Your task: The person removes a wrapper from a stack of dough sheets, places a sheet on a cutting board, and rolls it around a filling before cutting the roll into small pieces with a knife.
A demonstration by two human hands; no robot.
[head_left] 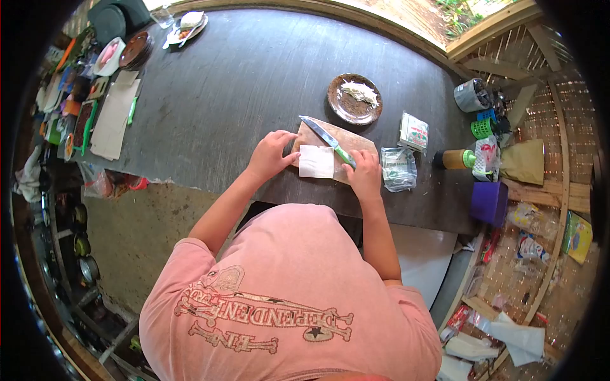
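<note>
A wooden cutting board (356, 141) lies near the front edge of the dark table, with a white, flat square piece (316, 161) on it. Across the board slants a knife (325, 134) with a green handle, its blade pointing away to the left. My right hand (365, 173) has its fingers closed around the handle end. At the board's left edge is my left hand (274, 152), thumb and fingers apart, thumb tip close to the white square. Beyond the board stands a brown plate (341, 113) holding white shreds.
Right of the board lie a clear plastic packet (398, 169) and a white printed packet (414, 131). A plate of food (189, 28) sits at the far left, near stacked brown plates (135, 49). Cardboard (114, 117) lies left; a jar (452, 159) and purple box (489, 203) are right.
</note>
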